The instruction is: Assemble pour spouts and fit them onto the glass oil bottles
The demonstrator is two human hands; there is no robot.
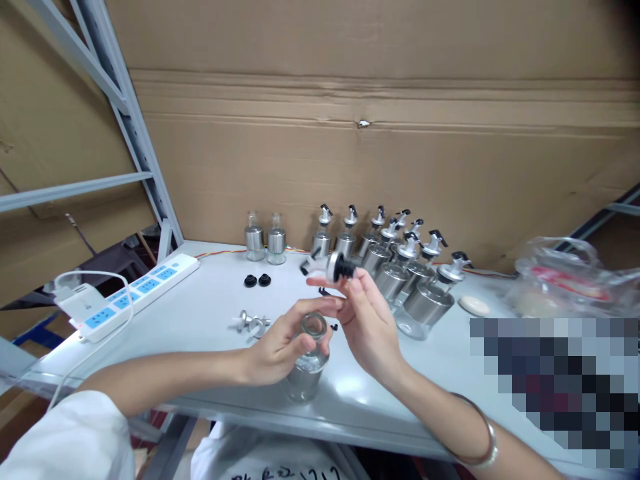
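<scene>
My left hand (280,340) is wrapped round a small glass bottle (307,367) with a steel sleeve and an open neck, standing on the white table (210,320). Just above and to the right, my right hand (365,313) pinches a silver pourer cap (336,265) with a black stopper, lifted over the bottle's mouth. A loose silver pourer (249,323) lies on the table left of my left hand. Two black stoppers (257,281) lie farther back.
Several finished bottles with pourers (400,267) stand in rows at the back right, and two uncapped bottles (265,239) at the back centre. A white power strip (135,290) lies at left, a plastic bag (565,277) at right. A cardboard wall stands behind.
</scene>
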